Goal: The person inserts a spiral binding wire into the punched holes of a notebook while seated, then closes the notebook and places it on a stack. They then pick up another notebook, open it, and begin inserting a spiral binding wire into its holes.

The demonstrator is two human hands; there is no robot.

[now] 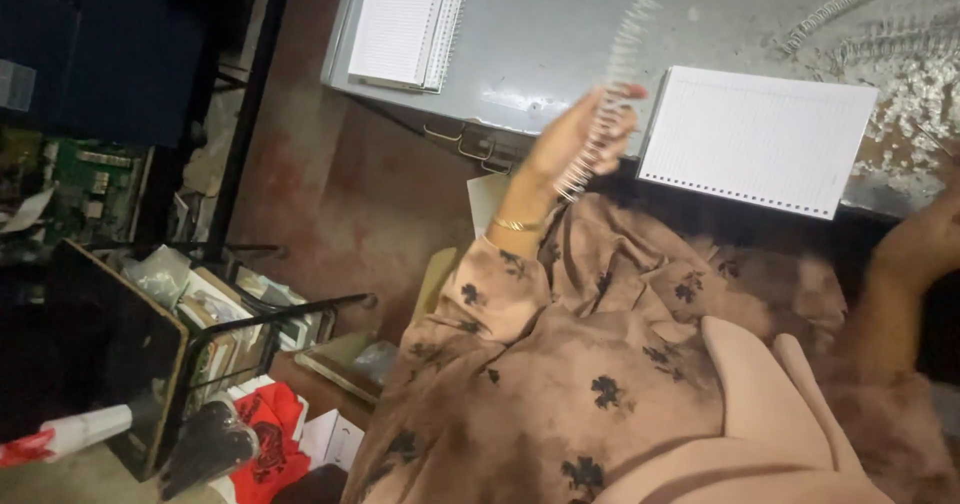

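Head view, left hand gripping one spiral coil, two punched paper stacks, more loose coils

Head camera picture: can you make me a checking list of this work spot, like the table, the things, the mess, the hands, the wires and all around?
Surface: grey metal table, scuffed and dusty.
Job's things: white wire spiral binding coil, blurred, held over the table edge; white punched stack of lined pages lying near the edge.
Clutter: white paper punchings and loose coils at the far right; a second white spiral-bound pad at the back.
Grippers: left hand grips the coil; right hand is near the table edge, its fingers out of view.
Cables: nothing seen.
Surroundings: reddish floor, black metal rack with stacked books.
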